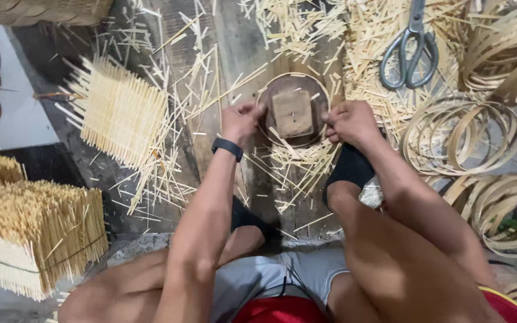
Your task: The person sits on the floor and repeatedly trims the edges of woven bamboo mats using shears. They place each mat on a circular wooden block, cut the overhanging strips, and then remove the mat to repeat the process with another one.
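Two hands on one bamboo ring (292, 79) seated around round wooden form (292, 113), centre of plank floor; left hand (240, 121) and right hand (348, 121) pinched on opposite rim edges. Step: shaping ring. Next likely needs even pressure

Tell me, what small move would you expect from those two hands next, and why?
Probably pressing the thin bamboo ring snugly around the round wooden form. The left hand and right hand pinch the ring at opposite sides, and it already circles the form, whose square block sits in the middle.
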